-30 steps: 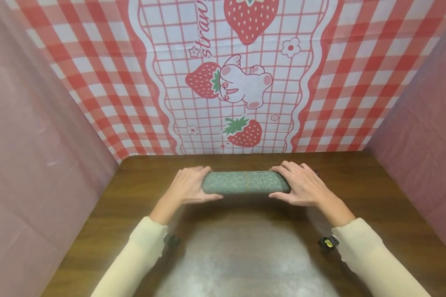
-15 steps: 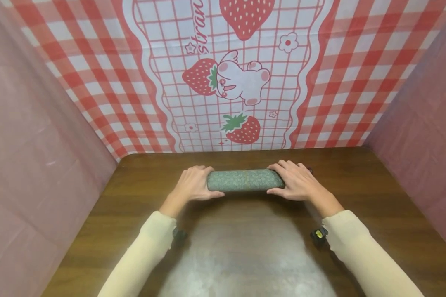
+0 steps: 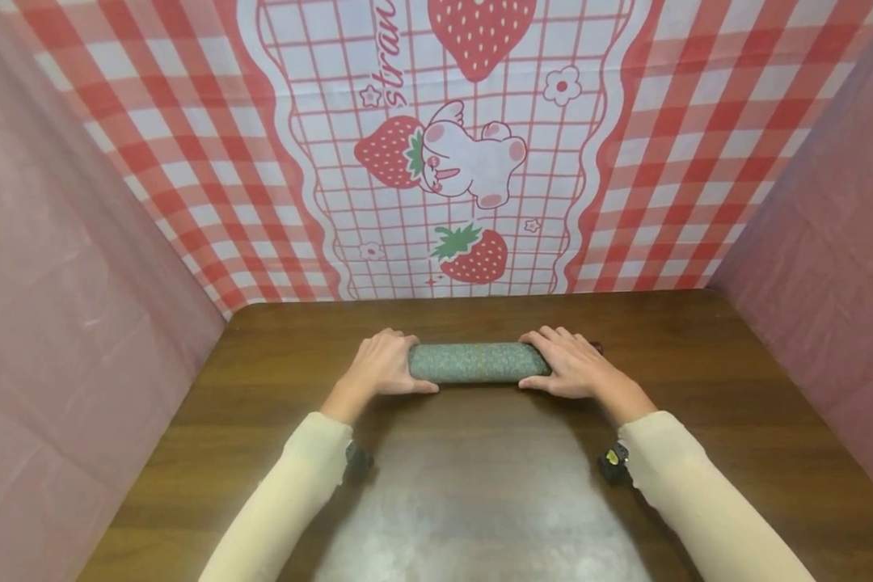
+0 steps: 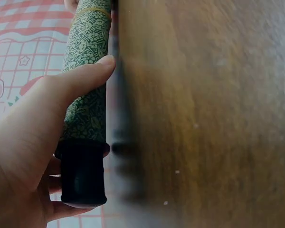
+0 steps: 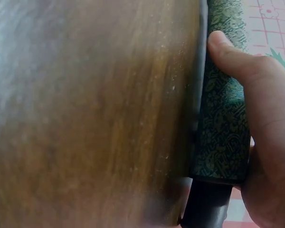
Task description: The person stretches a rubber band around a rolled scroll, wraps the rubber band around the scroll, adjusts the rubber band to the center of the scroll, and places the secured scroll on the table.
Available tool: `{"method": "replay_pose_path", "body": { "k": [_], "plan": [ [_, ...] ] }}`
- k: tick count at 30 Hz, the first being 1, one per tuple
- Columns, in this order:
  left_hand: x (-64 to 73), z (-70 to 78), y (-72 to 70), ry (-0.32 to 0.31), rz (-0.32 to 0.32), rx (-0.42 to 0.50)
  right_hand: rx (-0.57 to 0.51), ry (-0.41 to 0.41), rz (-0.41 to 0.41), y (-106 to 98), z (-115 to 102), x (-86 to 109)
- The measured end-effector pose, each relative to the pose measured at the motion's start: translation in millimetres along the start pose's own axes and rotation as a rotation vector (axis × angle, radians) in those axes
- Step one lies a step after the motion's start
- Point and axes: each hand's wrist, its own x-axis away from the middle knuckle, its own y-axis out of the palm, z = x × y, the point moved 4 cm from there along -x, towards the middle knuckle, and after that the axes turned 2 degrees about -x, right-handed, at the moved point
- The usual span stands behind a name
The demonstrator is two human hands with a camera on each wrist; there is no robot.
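Observation:
A rolled-up scroll (image 3: 473, 363) in green patterned cloth lies crosswise between my two hands near the far side of the table. My left hand (image 3: 385, 364) grips its left end, thumb along the near side. In the left wrist view a black end knob (image 4: 83, 173) sticks out below that thumb, and a thin yellow band (image 4: 92, 10) circles the roll farther along. At the other end, my right hand (image 3: 569, 364) holds the scroll, its thumb pressed on the cloth; a black knob (image 5: 206, 204) shows there too. Whether the scroll touches the table cannot be told.
The brown wooden table (image 3: 473, 493) is shiny, with glare in its middle. Behind it hangs a red and white checked cloth (image 3: 211, 162) with strawberry prints. Pink curtains (image 3: 65, 323) close off both sides.
Both hands have lowered the scroll toward the table; it looks smaller and its shadow sits closer beneath it. The grip at both ends stays the same.

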Motion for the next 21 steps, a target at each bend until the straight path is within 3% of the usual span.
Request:
{"method": "replay_pose_path", "body": {
  "k": [3,6,8,13,15,19,21],
  "plan": [
    [1.3,0.8,1.5,0.003,-0.016,-0.011,-0.005,-0.005,-0.012,1,-2,-1.0],
    [8.0,9.4,-14.3,-0.004,-0.054,-0.009,-0.019,0.0,-0.028,0,-3,-4.0],
    [1.2,-5.1,5.3,0.03,-0.035,-0.005,-0.033,0.008,-0.041,1,-4,-6.0],
    [-9.0,-23.9,26.9,0.031,-0.059,0.007,-0.073,0.026,-0.072,4,-7,-10.2],
    [-10.7,-20.4,19.6,0.001,-0.092,0.006,-0.08,0.039,-0.077,4,-7,-11.5],
    [-21.4,-26.0,29.7,-0.003,-0.109,0.018,-0.081,0.062,-0.08,2,-5,-11.7],
    [-19.5,-22.5,25.4,-0.007,-0.119,0.017,-0.084,0.066,-0.083,2,-5,-11.8]
  ]
}}
